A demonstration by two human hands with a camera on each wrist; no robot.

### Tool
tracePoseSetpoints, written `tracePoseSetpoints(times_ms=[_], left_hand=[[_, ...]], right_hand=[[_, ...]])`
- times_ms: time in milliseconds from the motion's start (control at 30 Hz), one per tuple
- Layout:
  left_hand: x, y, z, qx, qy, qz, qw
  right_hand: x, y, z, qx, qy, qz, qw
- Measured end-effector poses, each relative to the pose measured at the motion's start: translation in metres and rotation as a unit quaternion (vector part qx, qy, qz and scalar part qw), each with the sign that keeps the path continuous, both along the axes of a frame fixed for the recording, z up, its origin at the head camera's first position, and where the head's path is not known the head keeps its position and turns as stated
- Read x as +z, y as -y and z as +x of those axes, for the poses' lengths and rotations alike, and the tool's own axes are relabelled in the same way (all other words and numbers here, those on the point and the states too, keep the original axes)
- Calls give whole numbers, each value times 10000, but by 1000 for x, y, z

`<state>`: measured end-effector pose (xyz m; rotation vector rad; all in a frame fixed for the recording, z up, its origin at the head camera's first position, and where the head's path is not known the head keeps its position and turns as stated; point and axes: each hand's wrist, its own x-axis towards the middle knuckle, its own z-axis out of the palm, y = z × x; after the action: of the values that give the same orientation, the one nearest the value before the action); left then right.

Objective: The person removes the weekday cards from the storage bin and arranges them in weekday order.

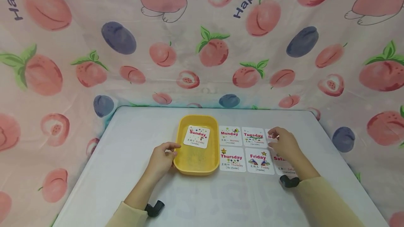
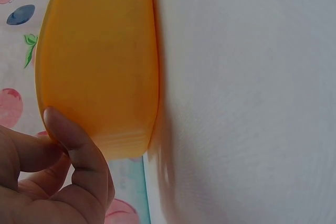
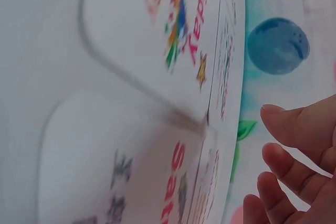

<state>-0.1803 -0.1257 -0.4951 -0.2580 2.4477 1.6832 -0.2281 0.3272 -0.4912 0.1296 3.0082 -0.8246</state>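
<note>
My left hand (image 1: pixel 161 158) pinches the left rim of a yellow plastic tray (image 1: pixel 197 162), with thumb and fingertips at its edge in the left wrist view. Inside the tray lies a white Sunday card (image 1: pixel 197 137), tilted slightly. My right hand (image 1: pixel 285 144) is over a card starting with W (image 1: pixel 269 140), mostly hidden beneath it. In the right wrist view its thumb (image 3: pixel 299 124) and fingers stand apart with nothing between them. Partly under that hand lies the Saturday card (image 1: pixel 285 167).
Right of the tray, the Monday (image 1: pixel 230 141) and Tuesday (image 1: pixel 254 143) cards form the back row, with Thursday (image 1: pixel 231 165) and Friday (image 1: pixel 260 167) in front. The white table (image 1: pixel 202 202) meets a fruit-printed curtain (image 1: pixel 202 62) at its back edge.
</note>
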Motion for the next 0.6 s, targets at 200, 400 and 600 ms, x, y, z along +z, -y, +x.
tracePoseSetpoints(times_ms=[200, 400, 600], left_hand=[[1, -1, 0, 17, 38, -6, 10000], [1, -2, 0, 24, 67, 10, 10000], [0, 0, -1, 48, 84, -8, 10000]], right_hand=[[2, 15, -7, 176, -134, -99, 9997], [3, 31, -11, 286, -227, -180, 9992], [6, 51, -17, 392, -414, -329, 9978]])
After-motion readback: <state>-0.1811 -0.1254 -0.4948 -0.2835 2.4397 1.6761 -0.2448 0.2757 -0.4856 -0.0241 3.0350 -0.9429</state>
